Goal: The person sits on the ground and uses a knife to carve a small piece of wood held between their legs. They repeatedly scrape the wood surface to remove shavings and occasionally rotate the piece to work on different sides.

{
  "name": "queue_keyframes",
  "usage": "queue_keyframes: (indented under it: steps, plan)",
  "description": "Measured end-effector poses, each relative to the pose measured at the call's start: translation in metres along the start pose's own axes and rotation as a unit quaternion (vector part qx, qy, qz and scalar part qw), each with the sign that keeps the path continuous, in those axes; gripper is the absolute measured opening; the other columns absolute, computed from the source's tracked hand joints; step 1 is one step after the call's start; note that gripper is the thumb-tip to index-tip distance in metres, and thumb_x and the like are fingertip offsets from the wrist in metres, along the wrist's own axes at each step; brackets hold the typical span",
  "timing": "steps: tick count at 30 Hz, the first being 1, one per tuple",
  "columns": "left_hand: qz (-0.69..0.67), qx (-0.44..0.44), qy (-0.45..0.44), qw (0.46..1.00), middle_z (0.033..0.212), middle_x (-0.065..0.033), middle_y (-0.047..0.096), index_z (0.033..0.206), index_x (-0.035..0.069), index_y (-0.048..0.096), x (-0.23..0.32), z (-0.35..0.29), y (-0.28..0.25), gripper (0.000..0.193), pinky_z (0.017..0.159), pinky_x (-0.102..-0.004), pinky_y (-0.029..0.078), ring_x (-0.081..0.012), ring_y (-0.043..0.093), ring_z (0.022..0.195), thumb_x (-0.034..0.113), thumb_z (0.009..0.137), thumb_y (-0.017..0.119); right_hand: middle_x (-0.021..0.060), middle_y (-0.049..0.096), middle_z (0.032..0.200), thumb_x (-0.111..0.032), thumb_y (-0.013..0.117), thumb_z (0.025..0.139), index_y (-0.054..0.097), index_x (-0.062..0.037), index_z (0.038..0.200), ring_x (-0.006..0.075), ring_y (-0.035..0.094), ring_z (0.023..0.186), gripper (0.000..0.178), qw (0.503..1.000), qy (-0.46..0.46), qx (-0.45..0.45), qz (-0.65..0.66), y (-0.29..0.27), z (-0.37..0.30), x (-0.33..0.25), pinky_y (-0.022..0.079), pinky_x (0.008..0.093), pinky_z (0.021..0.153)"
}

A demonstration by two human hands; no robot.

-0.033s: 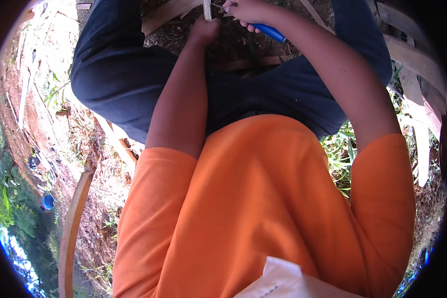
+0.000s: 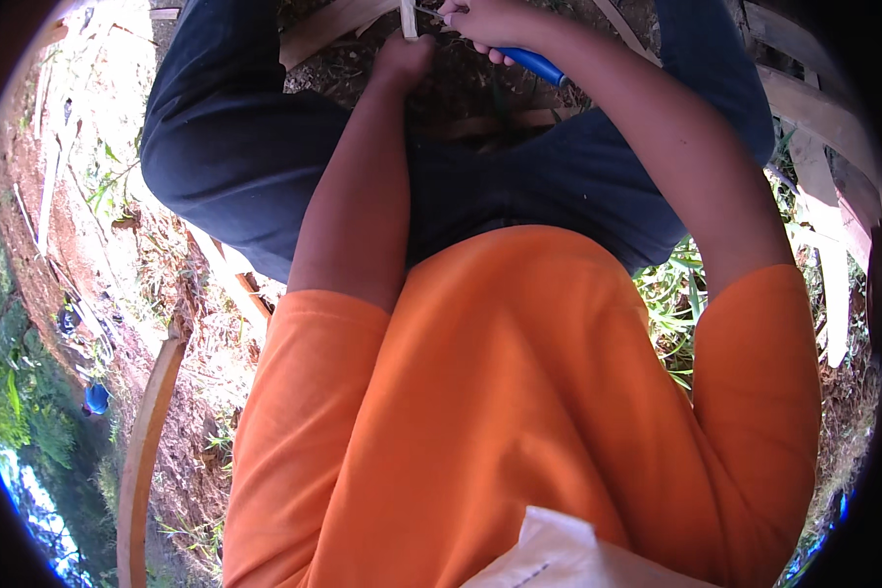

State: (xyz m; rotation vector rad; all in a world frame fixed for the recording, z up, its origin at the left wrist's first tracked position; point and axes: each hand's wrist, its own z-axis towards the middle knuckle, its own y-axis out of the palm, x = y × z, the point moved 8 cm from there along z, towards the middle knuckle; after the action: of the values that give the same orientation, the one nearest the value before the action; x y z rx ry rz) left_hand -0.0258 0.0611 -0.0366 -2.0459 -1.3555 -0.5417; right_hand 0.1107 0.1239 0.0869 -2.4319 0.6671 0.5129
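**A:** What're you seeing on the head cam?

**B:** From my end, all the action's up around 12 o'clock. The left hand (image 2: pixel 403 64) has a pale wooden strip (image 2: pixel 409 20), fingers curled round its lower end. The strip's top runs out of view.

**A:** And the other one?

**B:** The right hand (image 2: pixel 500 24) sits just toward 1 o'clock of it, fingers wrapped on a blue handle (image 2: pixel 532 67) whose butt pokes out toward 4. A thin shaft (image 2: pixel 428 12) shows between that hand and the strip. Can't tell if it's touching the wood, too small for me.

**A:** Anything else around?

**B:** Dark trousers (image 2: pixel 240 157) bent either side of the hands, boards (image 2: pixel 818 116) at 2 o'clock, a curved plank (image 2: pixel 143 470) at 8.
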Motion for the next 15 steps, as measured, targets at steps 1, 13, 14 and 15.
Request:
queue_keyframes:
  steps: [1, 13, 14, 15]
  plan:
    - [-0.014, -0.006, 0.0, 1.0, 0.1, -0.0245, 0.073, 0.113, -0.006, 0.067, 0.002, -0.001, 0.002, 0.055, 0.09, -0.0458, 0.054, -0.038, 0.071, 0.096, 0.04, 0.082, 0.062, 0.0115, 0.066, 0.067, -0.021, 0.05, 0.099, 0.066, -0.0104, 0.112, 0.0219, 0.064, 0.048, 0.023, 1.0, -0.005, -0.013, -0.011, -0.001, -0.011, -0.003, 0.053, 0.04, 0.043]
    - [0.017, 0.032, 0.001, 0.999, 0.116, -0.029, 0.069, 0.121, -0.006, 0.065, -0.006, 0.019, 0.002, 0.057, 0.094, -0.0467, 0.053, -0.0386, 0.071, 0.105, 0.038, 0.086, 0.058, 0.0147, 0.067, 0.071, -0.014, 0.046, 0.096, 0.067, -0.0048, 0.103, 0.0244, 0.064, 0.049, 0.024, 0.998, 0.002, -0.044, -0.034, 0.002, 0.009, -0.014, 0.053, 0.0406, 0.042]
    - [0.015, 0.025, -0.008, 1.0, 0.117, -0.0295, 0.068, 0.122, -0.005, 0.065, -0.004, 0.016, 0.003, 0.058, 0.096, -0.0468, 0.053, -0.0391, 0.069, 0.108, 0.039, 0.086, 0.058, 0.0152, 0.067, 0.071, -0.014, 0.046, 0.096, 0.067, -0.0027, 0.099, 0.0249, 0.064, 0.048, 0.024, 0.998, 0.016, -0.04, -0.041, 0.001, 0.01, -0.014, 0.053, 0.0411, 0.042]
    - [0.013, 0.018, -0.015, 1.0, 0.119, -0.03, 0.068, 0.123, -0.005, 0.065, -0.002, 0.013, 0.004, 0.059, 0.097, -0.0469, 0.052, -0.0395, 0.068, 0.112, 0.04, 0.086, 0.059, 0.0157, 0.068, 0.072, -0.014, 0.045, 0.096, 0.066, -0.0006, 0.095, 0.0254, 0.064, 0.048, 0.025, 0.998, 0.029, -0.036, -0.049, 0.0, 0.01, -0.014, 0.053, 0.0416, 0.042]
